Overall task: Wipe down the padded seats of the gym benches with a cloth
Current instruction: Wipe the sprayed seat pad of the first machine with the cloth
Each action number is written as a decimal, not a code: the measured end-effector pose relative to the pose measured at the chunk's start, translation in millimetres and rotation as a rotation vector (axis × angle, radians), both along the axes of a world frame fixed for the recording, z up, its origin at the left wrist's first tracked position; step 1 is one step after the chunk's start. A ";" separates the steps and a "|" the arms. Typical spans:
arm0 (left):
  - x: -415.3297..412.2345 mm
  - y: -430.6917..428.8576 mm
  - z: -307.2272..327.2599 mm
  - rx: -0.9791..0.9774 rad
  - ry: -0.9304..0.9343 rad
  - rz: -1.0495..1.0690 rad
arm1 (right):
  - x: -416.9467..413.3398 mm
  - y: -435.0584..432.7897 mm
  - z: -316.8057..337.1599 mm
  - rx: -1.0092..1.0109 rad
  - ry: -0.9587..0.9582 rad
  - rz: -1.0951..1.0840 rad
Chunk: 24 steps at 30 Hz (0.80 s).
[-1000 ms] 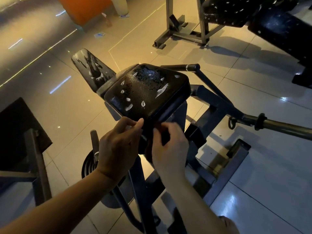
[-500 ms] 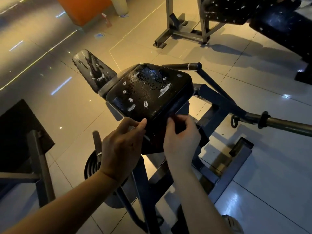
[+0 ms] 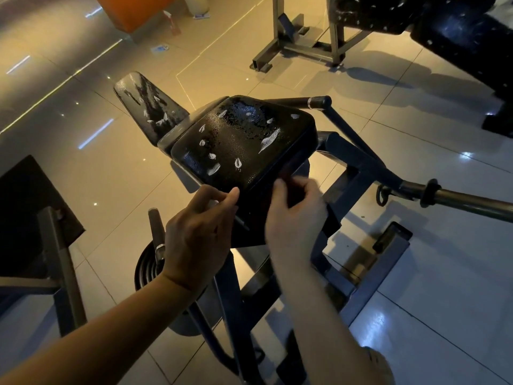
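Note:
A black padded seat [image 3: 244,137], tilted and dotted with white foam and droplets, sits on a dark steel machine frame in front of me. A second foam-smeared black pad [image 3: 147,107] stands behind it to the left. A dark cloth [image 3: 252,218] hangs stretched between my hands just below the seat's near edge. My left hand [image 3: 197,237] pinches its left corner between thumb and forefinger. My right hand [image 3: 297,218] grips the cloth's right side with curled fingers, close to the seat's front corner.
A loaded bar [image 3: 458,198] juts out to the right and weight plates [image 3: 147,265] sit low on the left. Another foam-spotted bench [image 3: 458,31] and a steel stand [image 3: 291,43] are at the back right. A dark bench [image 3: 27,207] stands at the left on the tiled floor.
My right hand has risen and shifted right along the seat's near edge, spreading the cloth wider. The left hand has stayed pinching its corner.

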<state>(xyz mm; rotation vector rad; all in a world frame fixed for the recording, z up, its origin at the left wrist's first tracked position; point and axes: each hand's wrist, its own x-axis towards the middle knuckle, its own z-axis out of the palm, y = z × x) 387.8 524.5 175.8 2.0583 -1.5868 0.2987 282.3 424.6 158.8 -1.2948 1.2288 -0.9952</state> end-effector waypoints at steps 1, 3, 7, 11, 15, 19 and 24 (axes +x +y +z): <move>0.8 0.3 0.0 0.002 0.000 0.002 | 0.0 18.7 -0.1 -0.010 -0.013 0.069; 0.7 1.0 0.0 0.002 0.000 0.001 | -1.2 36.8 2.2 -0.040 -0.046 0.140; -1.7 0.6 1.8 -0.005 0.006 -0.003 | 5.3 -25.8 13.0 -0.002 -0.052 -0.076; -0.5 -0.2 0.5 -0.009 0.019 0.010 | 7.2 2.8 3.3 -0.041 -0.055 -0.046; 0.3 1.7 1.4 -0.014 0.029 -0.022 | -2.9 52.8 -16.2 -0.088 -0.043 0.250; 3.7 1.7 0.6 -0.014 0.064 -0.018 | -4.8 43.8 -19.2 -0.088 -0.018 0.215; 3.9 1.2 -0.9 -0.007 0.072 -0.021 | -16.5 23.5 -21.2 0.207 -0.145 -0.090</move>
